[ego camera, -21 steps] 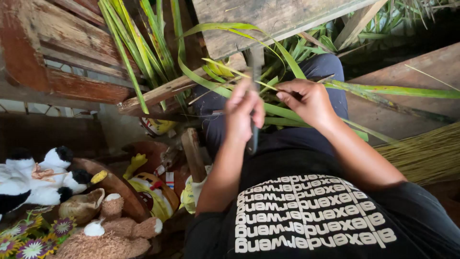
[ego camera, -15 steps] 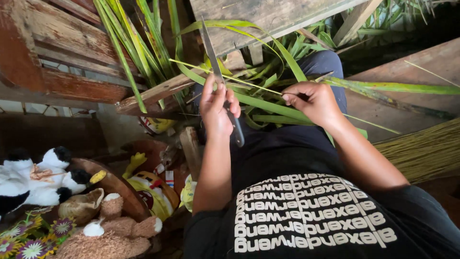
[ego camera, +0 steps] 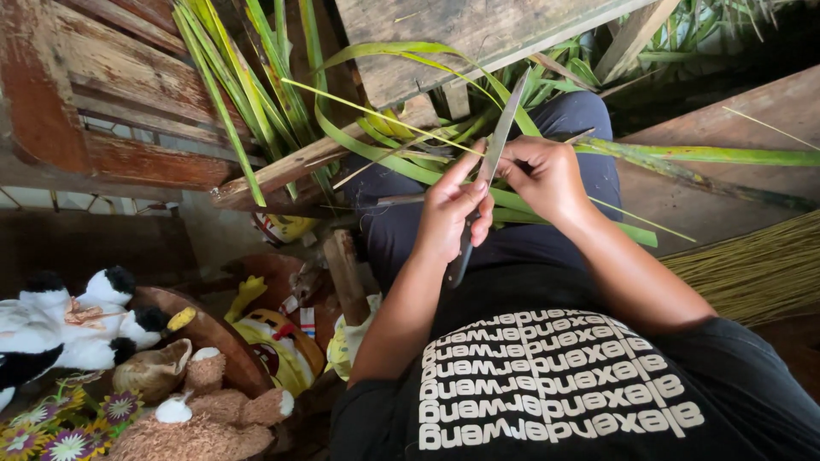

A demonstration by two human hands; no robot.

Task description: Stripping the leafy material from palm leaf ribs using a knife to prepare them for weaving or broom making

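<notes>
— Left hand [ego camera: 451,218]?
— Wrapped tight round the dark handle of a knife [ego camera: 489,171]. First finger stretched up along the blade. Blade pointing up and away, just above the lap.

— Right hand [ego camera: 542,175]?
— Just right of the knife. Fingers curled in, pinching a long green palm leaf [ego camera: 683,156] close to the blade. Wrist bent a little, forearm slanting down to the body.

— And the leaf?
— Stretched out to the right of the knife, over the dark trousers. One thin pale rib [ego camera: 376,111] sticking out to the left of the knife, already bare by the look of it.

— Best way to do this bit?
— Probably: hold the leaf tight and flat. Keep the sharp edge turned away from the pinching fingers. Slide slow and close along the rib, not across it. Light push only, or snap goes the rib.

— Anything else near?
— More green leaves [ego camera: 256,94] up and left of the knife, leaning on an old wooden frame [ego camera: 120,94]. A bundle of dry yellow sticks [ego camera: 752,273] far right of the knife. Soft toys [ego camera: 77,324] low and far left of it.
</notes>
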